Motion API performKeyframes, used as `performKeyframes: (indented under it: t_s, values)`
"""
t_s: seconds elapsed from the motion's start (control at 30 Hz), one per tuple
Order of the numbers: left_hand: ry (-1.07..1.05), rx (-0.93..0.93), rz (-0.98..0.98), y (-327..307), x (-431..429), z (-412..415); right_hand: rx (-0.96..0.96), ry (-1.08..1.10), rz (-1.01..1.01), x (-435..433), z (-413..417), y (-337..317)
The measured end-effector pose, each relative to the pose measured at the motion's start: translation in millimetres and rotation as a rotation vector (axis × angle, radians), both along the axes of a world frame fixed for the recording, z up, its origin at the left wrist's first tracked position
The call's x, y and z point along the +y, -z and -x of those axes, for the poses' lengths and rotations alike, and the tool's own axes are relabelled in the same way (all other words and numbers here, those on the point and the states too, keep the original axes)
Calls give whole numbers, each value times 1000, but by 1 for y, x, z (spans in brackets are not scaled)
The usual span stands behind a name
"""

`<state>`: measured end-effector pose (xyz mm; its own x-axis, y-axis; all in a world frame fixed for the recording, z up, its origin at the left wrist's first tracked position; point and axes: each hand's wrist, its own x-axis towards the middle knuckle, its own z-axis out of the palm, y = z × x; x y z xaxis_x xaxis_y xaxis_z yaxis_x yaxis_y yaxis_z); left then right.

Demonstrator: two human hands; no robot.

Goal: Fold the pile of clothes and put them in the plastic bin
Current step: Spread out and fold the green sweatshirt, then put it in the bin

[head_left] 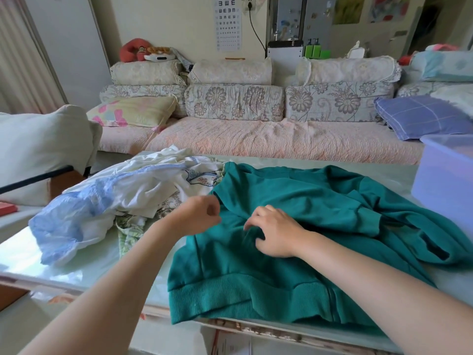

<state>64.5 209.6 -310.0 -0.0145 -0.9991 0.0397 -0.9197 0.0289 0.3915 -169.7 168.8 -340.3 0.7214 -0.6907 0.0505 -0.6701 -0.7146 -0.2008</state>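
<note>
Legible writing: only the eye chart (229, 21) at upper centre, rows of E figures. The green sweatshirt (294, 201) lies spread on the table (20, 254) across the lower centre. Your right hand (275, 233) pinches a fold of it at mid-frame. Your left hand (201, 213) is curled at the sweatshirt's left edge; whether it holds cloth cannot be told. The pile of clothes (122, 190) sits centre left, touching the sweatshirt. The plastic bin (448, 175) stands at the right edge. A sofa (256, 134) runs behind.
</note>
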Motion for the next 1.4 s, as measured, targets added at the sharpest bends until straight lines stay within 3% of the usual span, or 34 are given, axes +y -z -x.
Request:
performKeyframes:
  t_s: [0.1,0.2,0.4,0.5,0.63,0.73,0.83,0.9,0.97,1.03,1.1,1.17,1.23,1.4]
  values:
    - [149,-54,-237,-12,34,24,-25,-47,-160,30,3,-10]
    - [215,-92,-444,-11,61,42,128,-78,-298,51,12,-18]
    - [303,-357,-453,15,89,49,435,-137,-274,73,33,-21]
    - [301,-305,-460,13,95,50,483,-110,-259,79,38,-22]
    - [239,-186,-424,2,97,39,352,-18,-266,83,45,-21]
    - [213,-279,-404,-22,97,28,168,7,-333,84,46,-26]
    - [152,-441,-716,-30,102,18,148,-45,-473,90,44,-31]
    - [51,-359,-973,-21,106,18,186,-97,-589,94,44,-31]
    - [36,-284,-1058,-16,103,23,88,-77,-678,90,47,-29]
    - [54,-261,-937,-18,94,32,-106,6,-658,82,51,-27]
    - [122,-261,-702,-21,80,44,-195,99,-438,69,59,-24]
    - [187,-217,-500,-25,66,60,-115,172,-166,56,71,-21]
    - [214,-139,-385,-28,53,81,7,255,-24,44,88,-16]
    - [241,-63,-150,-24,9,139,157,475,-43,12,133,-7]
